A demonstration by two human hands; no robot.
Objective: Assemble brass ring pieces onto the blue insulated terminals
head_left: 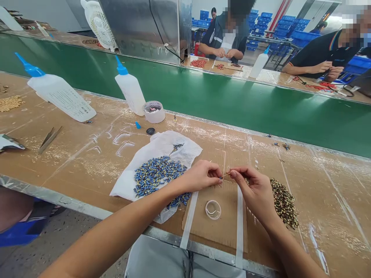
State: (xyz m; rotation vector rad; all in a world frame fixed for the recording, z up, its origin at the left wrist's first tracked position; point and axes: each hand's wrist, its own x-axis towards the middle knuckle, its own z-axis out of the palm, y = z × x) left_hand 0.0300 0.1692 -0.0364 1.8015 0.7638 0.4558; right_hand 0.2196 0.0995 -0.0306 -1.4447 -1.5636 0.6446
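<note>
My left hand and my right hand meet over a taped-down cardboard pad at the table's front edge. Both pinch a tiny thin part between thumb and fingertips, and I cannot make out what it is. A heap of small blue and yellow parts lies on a white sheet just left of my left hand. A heap of dark speckled parts lies right of my right hand. A small clear ring rests on the pad below my hands.
Two white squeeze bottles with blue nozzles and a small white cup stand at the back left. Tweezers lie at the left. A green conveyor belt runs behind the table. Two other people work across it.
</note>
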